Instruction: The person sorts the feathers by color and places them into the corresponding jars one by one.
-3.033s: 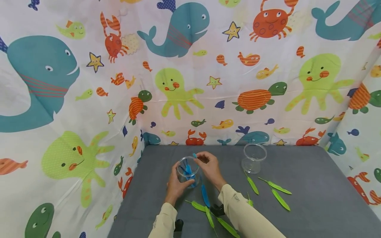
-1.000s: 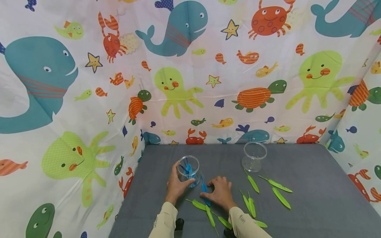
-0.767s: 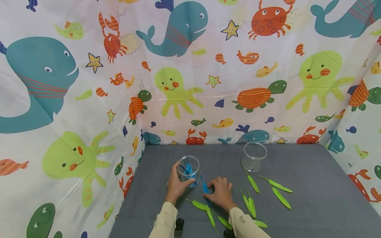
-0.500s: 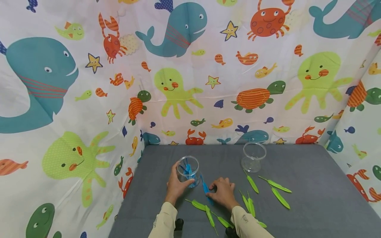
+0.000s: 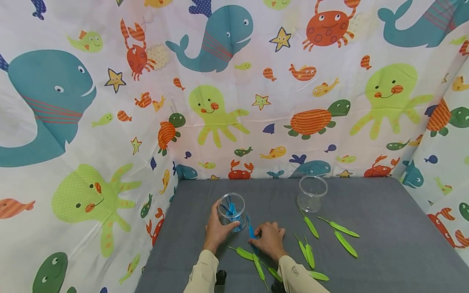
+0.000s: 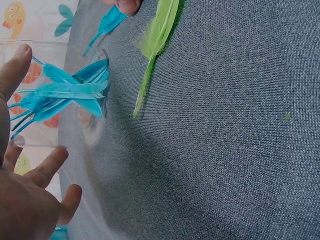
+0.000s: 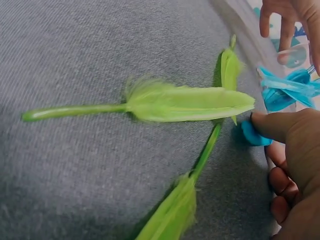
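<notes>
On the left of the grey table, my left hand (image 5: 215,230) holds a transparent cup (image 5: 234,215), thumb on one side and fingers round the other. Several blue feathers (image 6: 75,92) stand in it, quills up and crossing one another. Just right of the cup, another blue feather (image 5: 250,231) lies with its quill pointing away from me. My right hand (image 5: 270,240) pinches its near end between thumb and fingers; the right wrist view shows that end (image 7: 255,134) bent under the thumb.
A second transparent cup (image 5: 311,197) stands at the back right. Green feathers lie in front of me (image 5: 244,253), beside my right sleeve (image 5: 309,254) and farther right (image 5: 345,243). A curtain (image 5: 234,106) printed with sea animals encloses the back and sides.
Three seconds ago my right hand held a blue feather at the cup's rim. It has since come down to the blue feather on the table. My left hand stays on the cup.
</notes>
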`<control>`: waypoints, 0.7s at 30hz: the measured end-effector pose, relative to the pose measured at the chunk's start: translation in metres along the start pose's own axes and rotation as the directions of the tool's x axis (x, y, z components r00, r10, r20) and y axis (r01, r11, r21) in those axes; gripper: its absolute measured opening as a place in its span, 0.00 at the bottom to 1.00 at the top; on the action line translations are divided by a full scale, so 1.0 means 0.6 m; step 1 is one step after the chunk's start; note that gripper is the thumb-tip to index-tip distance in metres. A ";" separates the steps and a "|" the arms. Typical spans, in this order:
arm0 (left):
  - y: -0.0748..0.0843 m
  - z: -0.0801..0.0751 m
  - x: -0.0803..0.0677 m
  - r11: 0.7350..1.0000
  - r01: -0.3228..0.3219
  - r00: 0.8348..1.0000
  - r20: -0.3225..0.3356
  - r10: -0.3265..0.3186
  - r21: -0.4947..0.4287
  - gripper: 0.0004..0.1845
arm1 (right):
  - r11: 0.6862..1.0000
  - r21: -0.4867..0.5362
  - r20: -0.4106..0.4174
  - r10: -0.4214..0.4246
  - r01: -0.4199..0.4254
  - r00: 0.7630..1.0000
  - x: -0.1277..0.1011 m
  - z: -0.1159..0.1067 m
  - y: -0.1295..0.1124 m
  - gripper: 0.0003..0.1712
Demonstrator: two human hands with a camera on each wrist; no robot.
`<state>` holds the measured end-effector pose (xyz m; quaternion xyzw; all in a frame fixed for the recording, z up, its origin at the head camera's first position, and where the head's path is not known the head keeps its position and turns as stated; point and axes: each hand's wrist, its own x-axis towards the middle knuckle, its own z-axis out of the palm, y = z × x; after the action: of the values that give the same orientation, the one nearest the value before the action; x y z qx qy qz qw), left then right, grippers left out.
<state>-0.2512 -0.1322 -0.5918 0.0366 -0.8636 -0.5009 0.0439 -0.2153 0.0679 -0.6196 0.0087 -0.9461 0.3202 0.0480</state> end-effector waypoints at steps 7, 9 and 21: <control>-0.001 -0.001 0.000 1.000 -0.007 1.000 0.001 0.007 -0.015 0.55 | 0.999 0.041 -0.028 -0.016 0.017 0.999 -0.002 -0.003 -0.004 0.15; -0.002 -0.001 -0.001 1.000 -0.011 1.000 -0.001 0.011 -0.014 0.55 | 0.998 0.055 -0.044 -0.036 0.038 0.998 -0.003 -0.004 -0.003 0.17; -0.003 0.000 0.000 1.000 -0.004 1.000 0.000 0.004 -0.019 0.55 | 0.969 0.244 -0.101 -0.012 0.036 0.995 0.007 -0.021 0.033 0.11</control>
<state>-0.2511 -0.1328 -0.5933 0.0345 -0.8589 -0.5090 0.0453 -0.2193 0.0914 -0.6209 0.0102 -0.8954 0.4344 0.0973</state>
